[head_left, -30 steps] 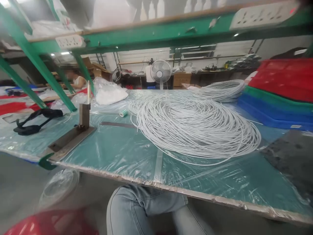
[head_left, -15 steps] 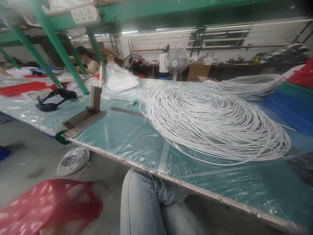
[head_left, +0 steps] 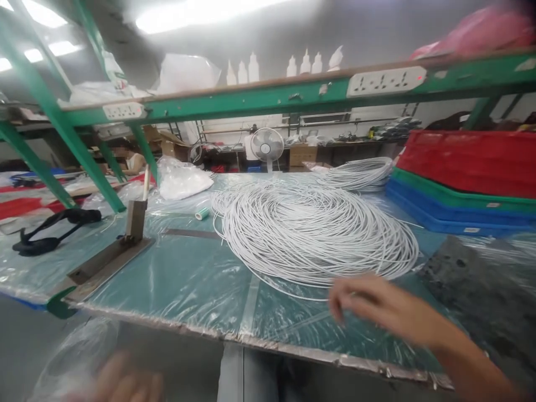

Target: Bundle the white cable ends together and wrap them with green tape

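Observation:
My right hand (head_left: 372, 307) is over the table in front of a large coil of white cable (head_left: 318, 234). Its fingers are loosely bent and apart, with nothing seen in them; whether it touches the lowest strands I cannot tell. Low at the left, below the table edge, my left hand (head_left: 125, 382) is smeared by motion and partly cut off by the frame. Beside it is a pale, see-through, blurred bundle (head_left: 79, 352); whether the hand holds it I cannot tell.
A metal stand (head_left: 134, 223) is at the table's left corner, near a black strap (head_left: 54, 234) and a green tape roll (head_left: 202, 214). Stacked red, green and blue trays (head_left: 469, 167) are at right. A green shelf beam (head_left: 251, 100) crosses above. A person (head_left: 132, 162) sits far left.
The view has tilted up and turned right, so the shelf top and stacked trays show more. Both my hands have come into view. The red stool has left the frame.

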Demonstrator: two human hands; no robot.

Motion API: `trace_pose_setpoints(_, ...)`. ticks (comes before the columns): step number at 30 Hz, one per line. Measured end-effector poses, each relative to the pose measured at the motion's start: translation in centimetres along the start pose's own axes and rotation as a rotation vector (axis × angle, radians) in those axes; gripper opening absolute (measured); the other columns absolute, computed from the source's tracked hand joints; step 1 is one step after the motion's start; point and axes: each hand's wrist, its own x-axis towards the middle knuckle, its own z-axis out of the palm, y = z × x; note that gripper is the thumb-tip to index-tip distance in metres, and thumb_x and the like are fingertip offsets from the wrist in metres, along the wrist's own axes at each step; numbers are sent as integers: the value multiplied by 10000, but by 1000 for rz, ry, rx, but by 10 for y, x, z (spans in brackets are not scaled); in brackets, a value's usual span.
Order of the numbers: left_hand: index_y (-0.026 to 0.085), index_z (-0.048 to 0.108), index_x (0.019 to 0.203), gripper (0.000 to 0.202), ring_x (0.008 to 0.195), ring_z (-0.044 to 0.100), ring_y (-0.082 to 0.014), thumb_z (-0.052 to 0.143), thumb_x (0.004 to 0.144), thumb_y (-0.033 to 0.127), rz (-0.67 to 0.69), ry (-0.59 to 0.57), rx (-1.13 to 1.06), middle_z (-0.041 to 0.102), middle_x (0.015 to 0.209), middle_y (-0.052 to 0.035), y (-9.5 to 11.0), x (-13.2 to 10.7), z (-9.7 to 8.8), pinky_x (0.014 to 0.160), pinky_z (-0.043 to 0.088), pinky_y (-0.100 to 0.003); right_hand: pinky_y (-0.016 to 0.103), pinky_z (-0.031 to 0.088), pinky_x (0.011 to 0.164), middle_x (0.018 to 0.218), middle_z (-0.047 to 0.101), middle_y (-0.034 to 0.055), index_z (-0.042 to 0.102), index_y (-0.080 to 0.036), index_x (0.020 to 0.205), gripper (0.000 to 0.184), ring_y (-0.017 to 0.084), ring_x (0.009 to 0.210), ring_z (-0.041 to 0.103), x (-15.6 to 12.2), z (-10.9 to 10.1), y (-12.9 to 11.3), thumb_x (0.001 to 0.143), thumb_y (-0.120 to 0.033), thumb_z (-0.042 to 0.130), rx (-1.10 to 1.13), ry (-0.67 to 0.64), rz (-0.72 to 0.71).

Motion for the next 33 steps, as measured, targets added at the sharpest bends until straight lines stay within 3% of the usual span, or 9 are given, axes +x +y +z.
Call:
trace_pose_setpoints(2, 278, 539, 708, 311, 307, 331, -87, 777, 647, 468, 2, -8, -2, 361, 399, 93, -5, 8, 40, 301, 374, -209, 348, 504, 851, 946, 675, 68, 658, -194, 927, 340, 172, 869, 633, 63, -35, -11, 976, -447, 437, 51, 244, -85)
trace_pose_setpoints(3, 244, 515, 677, 301, 305, 267, -66, 740, 729, 437, -6, -14, -17, 323, 404, 90, -9, 17, 63, 326, 382, -197, 316, 499, 856, 973, 673, 65, 654, -175, 977, 291, 158, 892, 631, 96, -47, -11, 968, -400, 469, 75, 333, -24)
trace_pose_setpoints(8, 189, 406, 619, 386, 352, 28, -48, 631, 876, 368, -86, -253, -59, 142, 456, 99, -28, 97, 162, 292, 160, -168, 348, 528, 809, 1011, 645, 60, 635, -104, 1032, 260, 189, 911, 627, 236, -61, 26, 932, -338, 582, 1, 402, 208)
trace_pose_setpoints(11, 186, 410, 646, 364, 350, 19, -46, 565, 920, 368, -141, -310, 3, 143, 469, 99, -27, 143, 195, 292, 129, -170, 384, 528, 850, 1081, 625, 60, 625, -118, 1071, 275, 215, 980, 616, 283, -59, 52, 920, -346, 610, -32, 401, 319)
trace_pose_setpoints(15, 177, 425, 660, 370, 346, 32, -36, 529, 938, 398, -150, -409, 28, 168, 479, 97, -11, 180, 233, 287, 118, -159, 389, 523, 871, 1138, 608, 82, 609, -129, 1127, 293, 218, 1025, 606, 321, -61, 73, 918, -334, 616, 6, 399, 390)
trace_pose_setpoints(20, 161, 430, 650, 416, 331, 70, -28, 432, 983, 411, -143, -435, -7, 153, 473, 97, 3, 236, 258, 293, 71, -153, 348, 542, 793, 1041, 625, 66, 614, -118, 1066, 256, 180, 913, 622, 326, -73, 91, 930, -333, 598, 169, 389, 387)
trace_pose_setpoints(26, 165, 378, 625, 427, 298, 136, -16, 459, 978, 391, -227, -315, -63, 183, 443, 109, -23, 306, 234, 286, 101, -143, 200, 455, 520, 859, 599, 5, 479, -168, 913, 215, 67, 572, 532, 257, -79, 71, 945, -374, 533, 499, 412, 96)
trace_pose_setpoints(29, 158, 419, 655, 391, 294, 161, -13, 567, 925, 399, -218, -297, -41, 198, 435, 118, -32, 316, 227, 282, 119, -137, 192, 383, 437, 840, 599, -21, 411, -214, 906, 286, 56, 476, 473, 226, -65, 41, 910, -459, 558, 552, 404, -69)
trace_pose_setpoints(33, 139, 505, 769, 407, 302, 156, -4, 713, 792, 488, -143, -309, -23, 210, 448, 134, -30, 312, 229, 279, 129, -125, 194, 363, 401, 771, 636, -8, 414, -209, 884, 285, 74, 426, 488, 203, -49, 15, 905, -444, 574, 512, 256, -188)
